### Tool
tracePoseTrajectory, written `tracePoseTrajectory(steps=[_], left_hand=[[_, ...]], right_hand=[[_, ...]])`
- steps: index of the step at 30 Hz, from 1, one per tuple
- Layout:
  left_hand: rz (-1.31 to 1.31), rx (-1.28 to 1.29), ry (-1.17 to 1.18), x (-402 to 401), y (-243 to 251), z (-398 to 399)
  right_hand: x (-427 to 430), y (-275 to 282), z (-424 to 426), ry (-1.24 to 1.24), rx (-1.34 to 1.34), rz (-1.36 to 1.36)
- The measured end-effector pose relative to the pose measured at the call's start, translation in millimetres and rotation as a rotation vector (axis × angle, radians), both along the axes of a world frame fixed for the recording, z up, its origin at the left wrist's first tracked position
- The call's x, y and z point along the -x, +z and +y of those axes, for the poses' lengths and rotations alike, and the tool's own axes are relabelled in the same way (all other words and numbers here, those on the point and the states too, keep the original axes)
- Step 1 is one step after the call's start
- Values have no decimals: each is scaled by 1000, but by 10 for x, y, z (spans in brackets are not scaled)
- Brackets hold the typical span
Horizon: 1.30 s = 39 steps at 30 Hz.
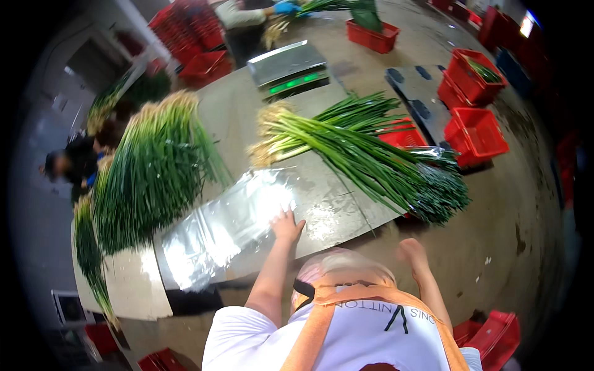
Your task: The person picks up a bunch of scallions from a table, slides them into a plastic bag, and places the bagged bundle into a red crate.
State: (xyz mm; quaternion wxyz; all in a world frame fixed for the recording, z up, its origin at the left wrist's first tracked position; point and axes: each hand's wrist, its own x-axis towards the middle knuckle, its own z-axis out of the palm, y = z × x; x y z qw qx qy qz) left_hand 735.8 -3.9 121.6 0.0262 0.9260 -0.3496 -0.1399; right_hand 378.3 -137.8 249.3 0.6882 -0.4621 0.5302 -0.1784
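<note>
My left hand [287, 227] rests palm down, fingers spread, at the right end of a clear plastic bag or film [222, 227]. The plastic lies flat and shiny on the metal-topped table [320, 220]. My right hand [412, 252] hangs beyond the table's near edge, blurred, its fingers partly hidden. Ahead of it lies a bunch of green onions [343, 143], roots to the left and leaves reaching past the table's right edge. A large pile of green onions [148, 181] covers the left side of the table, roots away from me.
A digital scale [287, 69] with a lit green display stands at the far end. Red crates [475, 138] sit on the floor to the right, one red crate [403, 133] beside the table. A co-worker's blue-gloved hand [287, 8] holds onions; another person [76, 160] is at left.
</note>
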Motion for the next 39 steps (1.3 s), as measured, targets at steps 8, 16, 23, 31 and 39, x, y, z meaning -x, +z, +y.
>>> tracePoseTrajectory(steps=[8,16,23,31,39], left_hand=[[-203,320,399,-460,-49,208],[42,86,197,-52,296,220],[-156,138,53,-54,339,101],[-68,194,17,-123,167,81],[-15,337,71,-459,1,60]], right_hand=[[-278,1,-114,150,-49,-24],[-624,81,-208,240,-52,39],[-1097,-143,-481,326,-70,-25],[-2445,-817,-1141,515,377,-196],[-4268,-747,-1968,718,1253,540]])
